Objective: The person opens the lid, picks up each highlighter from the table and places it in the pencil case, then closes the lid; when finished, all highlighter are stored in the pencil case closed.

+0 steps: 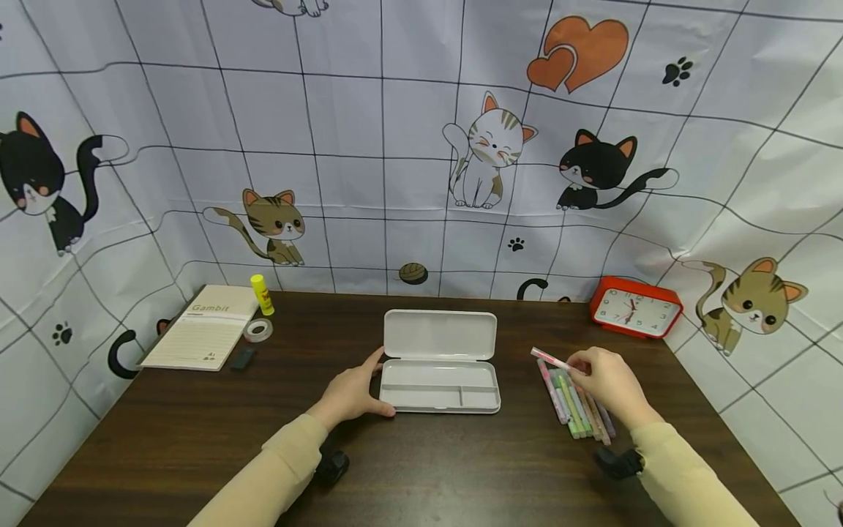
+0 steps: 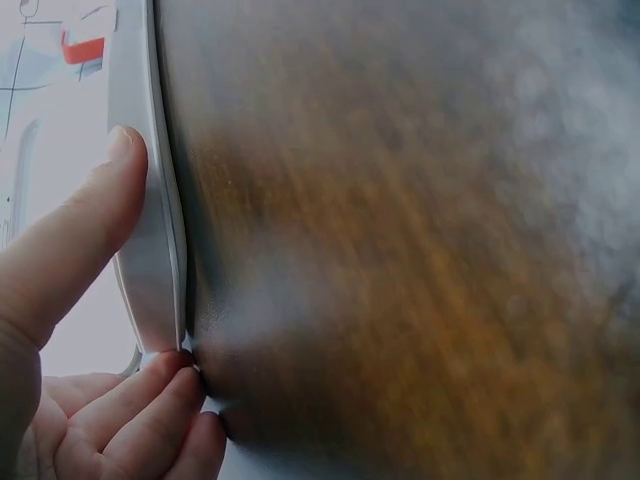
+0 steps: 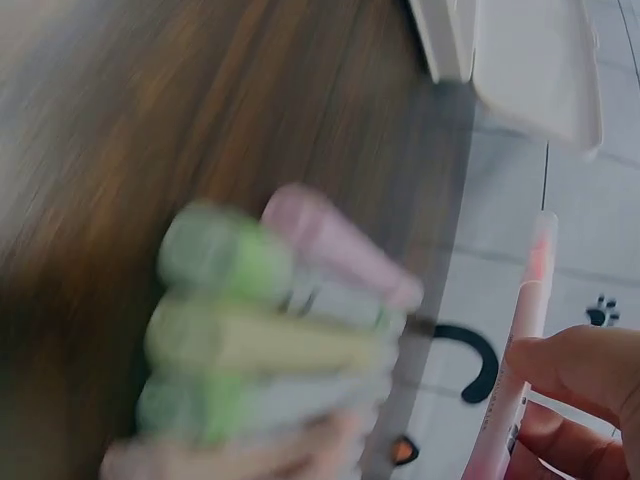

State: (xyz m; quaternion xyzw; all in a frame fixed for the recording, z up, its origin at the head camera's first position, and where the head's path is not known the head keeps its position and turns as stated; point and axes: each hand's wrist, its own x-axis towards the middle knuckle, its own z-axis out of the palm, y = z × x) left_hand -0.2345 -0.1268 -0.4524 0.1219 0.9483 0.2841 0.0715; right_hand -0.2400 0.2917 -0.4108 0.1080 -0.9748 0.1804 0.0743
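Observation:
A white pencil case (image 1: 439,335) lies with its lid raised in the middle of the table, its divided tray (image 1: 421,397) bare inside. At its left end my left hand (image 1: 349,393) holds it, the thumb along the front edge and the fingers round the corner, as the left wrist view shows up close. My right hand (image 1: 611,384) pinches a pink marker (image 3: 528,310) between thumb and fingers, raised over a row of several pastel markers (image 1: 574,410). Green, yellow and pink ones (image 3: 340,245) blur in the right wrist view; part of the row hides under the hand.
A red clock (image 1: 637,307) stands at the back right. On the back left are a notepad (image 1: 204,326), a yellow glue stick (image 1: 262,294), a tape roll (image 1: 257,330) and a small dark block (image 1: 243,359). A cat-print cloth (image 1: 349,110) hangs behind the table.

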